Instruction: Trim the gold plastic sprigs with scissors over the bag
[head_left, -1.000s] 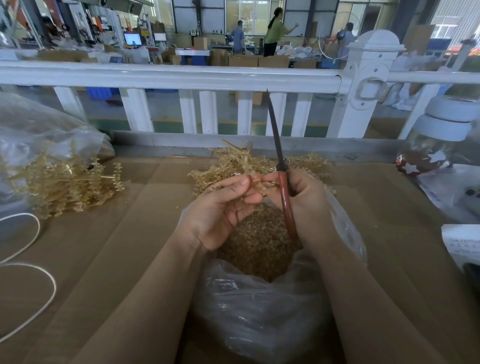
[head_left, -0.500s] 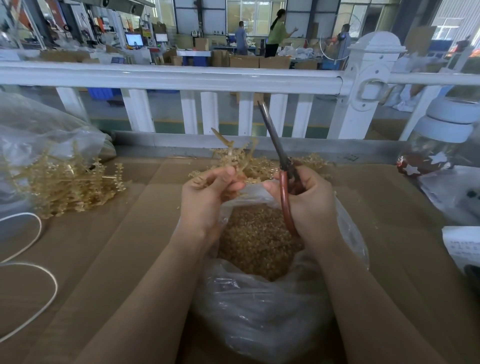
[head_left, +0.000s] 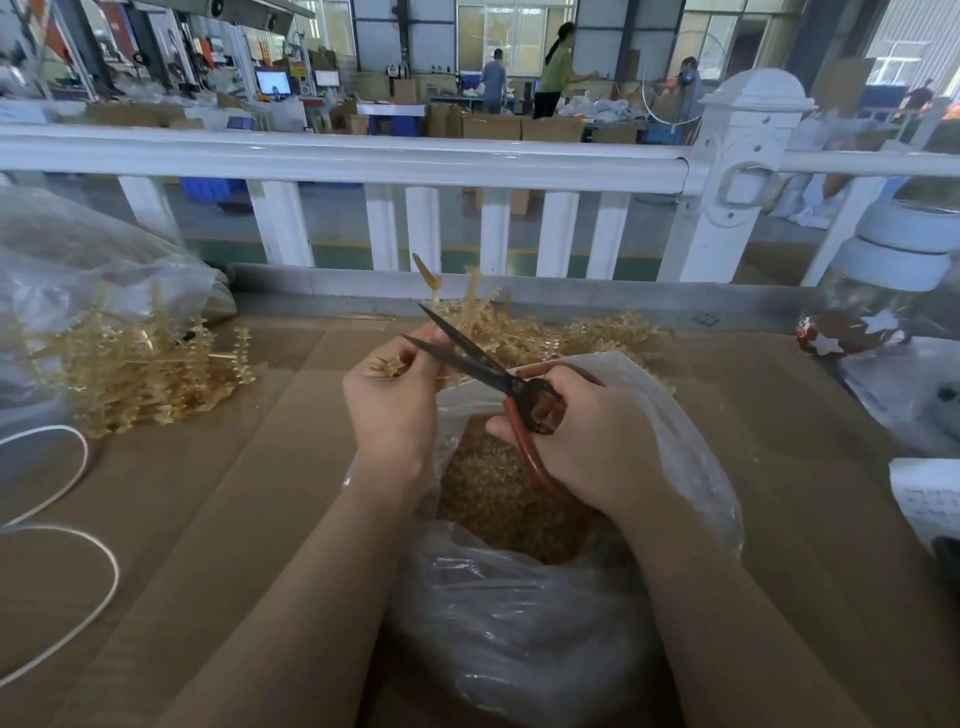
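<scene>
Spanning brown cardboard (head_left: 270, 519), the bench meets a white railing (head_left: 363, 156).

left hand (head_left: 393, 410) pinching gold sprig (head_left: 457, 306), right hand (head_left: 597, 441) gripping seemingly open scissors (head_left: 483, 364) over bag (head_left: 519, 623)

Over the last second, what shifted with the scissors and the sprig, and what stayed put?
The scissors in the right hand swung from near upright, blades together, to leaning left with blades apart at the sprig. The left hand slid left, off the right hand, still pinching the sprig. Unchanged: bag beneath the hands, loose sprig pile at left, jar at right.
</scene>
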